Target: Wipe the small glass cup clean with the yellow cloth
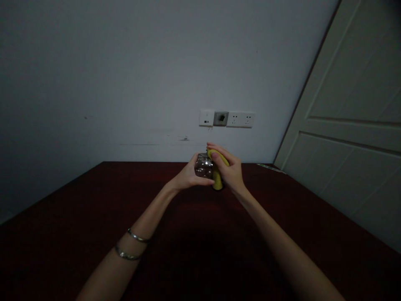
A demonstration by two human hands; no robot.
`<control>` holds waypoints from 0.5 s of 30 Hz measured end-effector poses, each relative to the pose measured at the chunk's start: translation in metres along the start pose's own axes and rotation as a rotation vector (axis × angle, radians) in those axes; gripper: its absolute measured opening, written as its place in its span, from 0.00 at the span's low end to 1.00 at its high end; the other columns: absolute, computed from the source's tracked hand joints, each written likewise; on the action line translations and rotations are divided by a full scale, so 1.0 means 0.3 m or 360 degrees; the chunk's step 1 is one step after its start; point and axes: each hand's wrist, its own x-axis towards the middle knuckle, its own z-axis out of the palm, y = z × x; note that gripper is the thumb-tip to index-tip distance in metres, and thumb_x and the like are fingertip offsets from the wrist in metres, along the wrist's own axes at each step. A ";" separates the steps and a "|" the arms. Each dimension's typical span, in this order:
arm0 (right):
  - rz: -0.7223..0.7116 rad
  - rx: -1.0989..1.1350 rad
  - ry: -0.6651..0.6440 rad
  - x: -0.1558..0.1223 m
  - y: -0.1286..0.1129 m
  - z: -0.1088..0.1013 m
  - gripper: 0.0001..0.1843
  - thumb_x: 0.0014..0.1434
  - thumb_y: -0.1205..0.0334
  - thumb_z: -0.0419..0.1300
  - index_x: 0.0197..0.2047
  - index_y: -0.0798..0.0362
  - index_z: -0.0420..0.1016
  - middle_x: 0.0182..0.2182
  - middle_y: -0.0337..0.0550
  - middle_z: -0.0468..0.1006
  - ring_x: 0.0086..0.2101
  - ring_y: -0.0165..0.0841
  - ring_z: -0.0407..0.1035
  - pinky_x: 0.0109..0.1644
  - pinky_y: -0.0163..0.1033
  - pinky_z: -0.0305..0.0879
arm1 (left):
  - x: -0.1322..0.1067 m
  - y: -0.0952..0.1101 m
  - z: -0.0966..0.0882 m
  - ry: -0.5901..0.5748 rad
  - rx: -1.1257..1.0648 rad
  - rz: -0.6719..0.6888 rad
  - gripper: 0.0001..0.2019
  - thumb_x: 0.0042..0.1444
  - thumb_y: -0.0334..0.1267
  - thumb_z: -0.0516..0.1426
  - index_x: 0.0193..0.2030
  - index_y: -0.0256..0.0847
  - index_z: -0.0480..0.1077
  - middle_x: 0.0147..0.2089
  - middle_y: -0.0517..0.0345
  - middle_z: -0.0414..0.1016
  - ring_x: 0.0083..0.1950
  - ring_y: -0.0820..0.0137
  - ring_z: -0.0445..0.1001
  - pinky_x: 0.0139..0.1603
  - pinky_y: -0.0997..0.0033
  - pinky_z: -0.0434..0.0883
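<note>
My left hand (188, 174) is wrapped round a clear, shiny glass jar (203, 165), holding it tilted above the table. In my right hand (231, 168) is a yellow cloth (217, 179) with a dark edge, pinched between thumb and fingers. The cloth is pressed against the right end of the jar, and part of it hangs below my fingers. That end of the jar is hidden behind the cloth and my right hand. Both hands are close together in the middle of the view.
Beneath my hands spreads a dark red table (150, 209). Its far edge meets a pale wall (150, 83) with a row of sockets (240, 119) and a grey switch plate (221, 118). A white panelled door (351, 125) stands along the right side.
</note>
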 end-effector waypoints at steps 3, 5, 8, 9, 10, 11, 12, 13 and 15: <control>-0.0250 -0.0124 -0.0153 -0.011 -0.027 -0.008 0.10 0.58 0.60 0.58 0.42 0.44 0.78 0.50 0.41 0.74 0.51 0.36 0.68 0.58 0.49 0.62 | 0.008 -0.006 -0.005 0.0003 -0.0022 0.0017 0.34 0.35 0.36 0.68 0.50 0.38 0.59 0.48 0.49 0.68 0.49 0.60 0.69 0.50 0.56 0.66; -0.0421 -0.0222 -0.0341 -0.019 -0.044 -0.013 0.11 0.56 0.62 0.60 0.43 0.43 0.78 0.53 0.41 0.72 0.54 0.38 0.65 0.59 0.51 0.61 | 0.013 -0.001 -0.009 0.0020 0.0008 0.0075 0.32 0.37 0.37 0.67 0.50 0.37 0.60 0.48 0.49 0.68 0.49 0.60 0.69 0.50 0.56 0.67; -0.0531 -0.0302 -0.0538 -0.029 -0.052 -0.015 0.12 0.55 0.63 0.61 0.43 0.42 0.77 0.54 0.40 0.71 0.58 0.40 0.60 0.60 0.54 0.59 | 0.017 0.009 -0.015 0.0015 0.0077 0.0138 0.32 0.38 0.38 0.66 0.51 0.38 0.60 0.48 0.49 0.68 0.48 0.61 0.69 0.49 0.58 0.68; -0.0523 -0.0298 -0.0533 -0.030 -0.050 -0.014 0.12 0.56 0.63 0.60 0.43 0.42 0.77 0.54 0.40 0.71 0.58 0.40 0.60 0.60 0.55 0.59 | 0.018 0.011 -0.016 0.0015 0.0085 0.0133 0.33 0.38 0.38 0.66 0.52 0.38 0.59 0.48 0.49 0.68 0.48 0.61 0.69 0.48 0.59 0.68; -0.0497 -0.0282 -0.0492 -0.030 -0.047 -0.012 0.12 0.56 0.63 0.60 0.43 0.42 0.77 0.54 0.40 0.71 0.58 0.39 0.60 0.60 0.54 0.59 | 0.018 0.012 -0.017 0.0015 0.0079 0.0113 0.33 0.38 0.37 0.66 0.52 0.38 0.59 0.47 0.50 0.68 0.47 0.62 0.69 0.47 0.60 0.69; -0.0453 -0.0258 -0.0430 -0.028 -0.043 -0.010 0.11 0.56 0.63 0.60 0.43 0.42 0.77 0.54 0.40 0.71 0.57 0.39 0.62 0.60 0.53 0.59 | 0.017 0.011 -0.016 0.0011 0.0065 0.0077 0.33 0.38 0.37 0.66 0.52 0.38 0.59 0.46 0.50 0.69 0.46 0.62 0.70 0.45 0.61 0.69; -0.0398 -0.0229 -0.0363 -0.025 -0.038 -0.008 0.11 0.56 0.63 0.60 0.43 0.43 0.78 0.53 0.40 0.71 0.55 0.38 0.64 0.59 0.52 0.60 | 0.017 0.009 -0.015 0.0004 0.0053 0.0030 0.32 0.39 0.36 0.66 0.52 0.38 0.60 0.45 0.51 0.69 0.45 0.63 0.70 0.44 0.61 0.70; -0.0334 -0.0197 -0.0302 -0.021 -0.032 -0.007 0.10 0.56 0.63 0.60 0.42 0.43 0.78 0.53 0.41 0.72 0.54 0.37 0.65 0.58 0.51 0.61 | 0.016 0.006 -0.014 -0.0003 0.0047 -0.0022 0.31 0.40 0.36 0.66 0.51 0.37 0.60 0.44 0.51 0.69 0.44 0.64 0.71 0.43 0.62 0.70; -0.0201 -0.0126 -0.0226 -0.011 -0.020 -0.007 0.09 0.56 0.62 0.60 0.41 0.44 0.79 0.51 0.43 0.74 0.50 0.36 0.68 0.56 0.49 0.63 | 0.016 -0.001 -0.010 0.0007 0.0078 -0.0118 0.30 0.39 0.35 0.66 0.51 0.37 0.61 0.43 0.52 0.70 0.42 0.65 0.71 0.42 0.62 0.70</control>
